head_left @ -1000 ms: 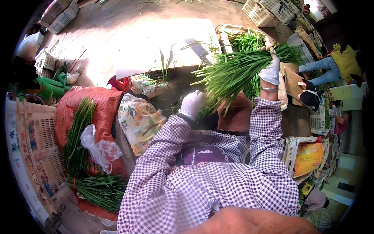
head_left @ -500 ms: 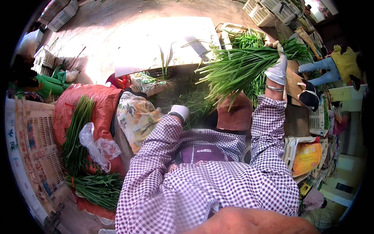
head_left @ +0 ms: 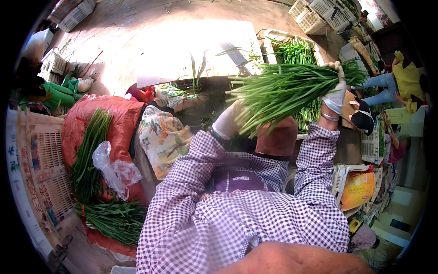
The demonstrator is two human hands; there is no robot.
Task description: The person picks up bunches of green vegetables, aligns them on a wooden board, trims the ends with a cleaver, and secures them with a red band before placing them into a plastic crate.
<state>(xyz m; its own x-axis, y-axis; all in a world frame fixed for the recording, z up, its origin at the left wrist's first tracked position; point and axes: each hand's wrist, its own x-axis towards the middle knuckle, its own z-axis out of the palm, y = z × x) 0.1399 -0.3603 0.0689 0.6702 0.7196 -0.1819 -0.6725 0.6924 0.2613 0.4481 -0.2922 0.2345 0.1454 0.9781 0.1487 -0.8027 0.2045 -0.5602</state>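
Leafy bundle (head_left: 283, 91): long, slender green blades, paler at the fanned left ends; held up beside the near right corner of the white board (head_left: 182, 55). Right hand (head_left: 335, 89) wraps its fingers around it. Left hand (head_left: 227, 122) at pale ends; fingers hidden, state indeterminable.

Green bundle (head_left: 285, 93) (an obstacle) over crate (head_left: 270, 51)

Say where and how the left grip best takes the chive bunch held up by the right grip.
Mid-stalk, probably, from below left, palm up. The chive bunch is held crosswise, its pale ends fanned loosely leftward; the right grip wraps it near its right end, and the left grip is by the fanned ends.
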